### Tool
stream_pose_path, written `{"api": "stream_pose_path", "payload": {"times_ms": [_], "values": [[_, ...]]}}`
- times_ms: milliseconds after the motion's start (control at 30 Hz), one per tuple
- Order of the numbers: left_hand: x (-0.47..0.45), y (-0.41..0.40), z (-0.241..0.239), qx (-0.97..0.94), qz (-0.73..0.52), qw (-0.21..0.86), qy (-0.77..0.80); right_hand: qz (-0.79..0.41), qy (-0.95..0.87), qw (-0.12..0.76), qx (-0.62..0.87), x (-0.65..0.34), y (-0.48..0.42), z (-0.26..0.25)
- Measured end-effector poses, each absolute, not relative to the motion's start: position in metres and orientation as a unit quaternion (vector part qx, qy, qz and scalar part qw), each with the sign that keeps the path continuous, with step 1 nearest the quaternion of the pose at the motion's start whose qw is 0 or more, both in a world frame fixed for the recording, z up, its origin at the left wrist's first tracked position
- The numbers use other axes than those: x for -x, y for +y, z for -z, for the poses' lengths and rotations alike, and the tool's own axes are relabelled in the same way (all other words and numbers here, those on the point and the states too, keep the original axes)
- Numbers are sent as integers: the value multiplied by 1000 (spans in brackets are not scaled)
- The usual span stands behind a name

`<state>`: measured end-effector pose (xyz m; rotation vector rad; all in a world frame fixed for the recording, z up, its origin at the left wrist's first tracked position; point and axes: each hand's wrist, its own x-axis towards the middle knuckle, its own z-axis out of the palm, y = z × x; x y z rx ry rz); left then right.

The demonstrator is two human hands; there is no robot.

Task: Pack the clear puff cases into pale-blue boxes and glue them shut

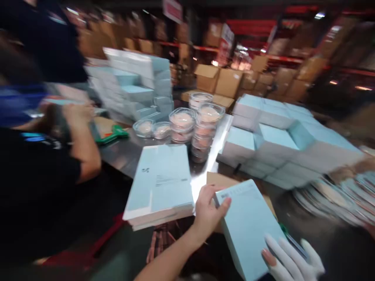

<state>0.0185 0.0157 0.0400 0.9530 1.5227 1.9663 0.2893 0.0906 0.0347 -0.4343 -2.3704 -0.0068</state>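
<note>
My left hand [209,208] is bare and closed on the upper left corner of a pale blue, flat box [249,226], its thumb on the top face. At the box's lower right is my right hand [293,257], in a white glove with a bare thumb tip, its fingers stretched out by the edge. A slim tool with a green end [293,242] shows behind the gloved fingers; whether they touch it I cannot tell. Beneath the box lies brown cardboard [219,180]. A stack of printed pale blue sheets or flat boxes [166,175] lies left of my left hand.
Clear round containers [181,121] stand stacked behind the printed stack. Pale blue boxes are piled at right [272,136] and back left [137,82]. Flat packets [331,199] lie far right. At left, a co-worker's arm [84,144] is near a green-handled tool [114,133].
</note>
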Motion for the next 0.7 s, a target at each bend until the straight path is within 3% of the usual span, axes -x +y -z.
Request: {"api": "stream_pose_path", "payload": {"times_ms": [100, 200, 300, 533, 633, 700], "values": [[-14, 19, -33, -387, -674, 321, 542, 147, -922, 335, 126, -313, 60, -28], [-17, 15, -20, -406, -691, 324, 502, 160, -913, 355, 123, -313, 59, -35], [-23, -1, -8, -419, -737, 197, 492, 138, -912, 362, 135, -296, 77, -66], [-8, -64, -16, -558, -714, -67, 416, 199, -899, 252, 299, -152, 197, -184], [23, -109, -28, -541, -678, -177, 466, 227, -887, 166, 365, -98, 245, -197], [55, -136, -33, -509, -639, -190, 545, 233, -889, 120, 376, -83, 262, -189]]}}
